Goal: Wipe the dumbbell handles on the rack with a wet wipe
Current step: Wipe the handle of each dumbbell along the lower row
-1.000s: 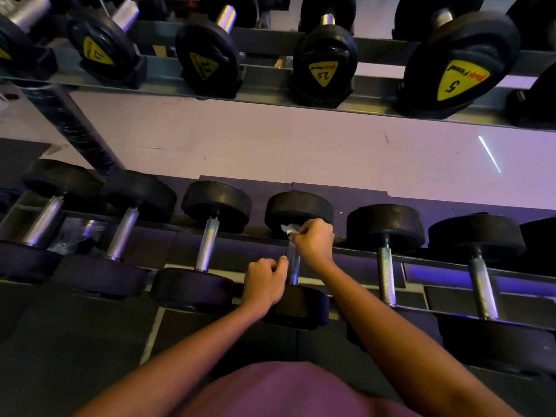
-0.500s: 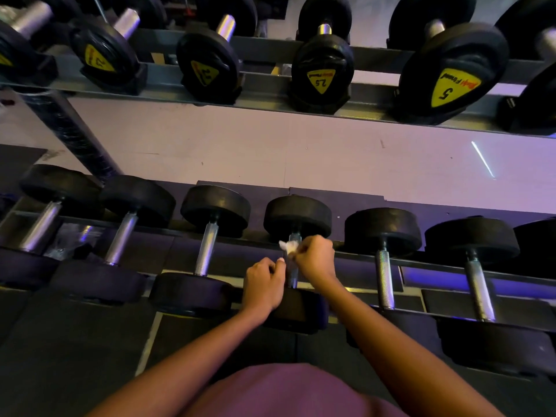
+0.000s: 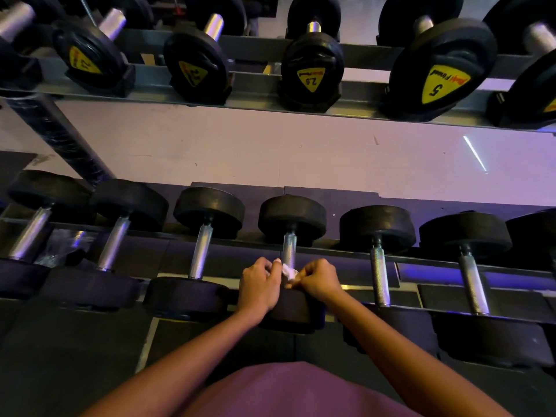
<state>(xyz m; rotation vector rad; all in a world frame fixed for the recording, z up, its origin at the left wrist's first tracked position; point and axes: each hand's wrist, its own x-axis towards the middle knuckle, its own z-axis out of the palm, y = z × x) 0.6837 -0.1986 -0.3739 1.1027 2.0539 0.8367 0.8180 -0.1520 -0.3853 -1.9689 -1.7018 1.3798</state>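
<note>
Right, we're low on the rack's bottom row. The left hand and right hand each have a curled, tight grip on the crumpled white wet wipe. They pinch it between them at the near end of the fourth dumbbell's knurled handle, just above its front weight head.

Dim violet light, wide-angle edge bending

Two-tier rack, dumbbells in rows
</note>
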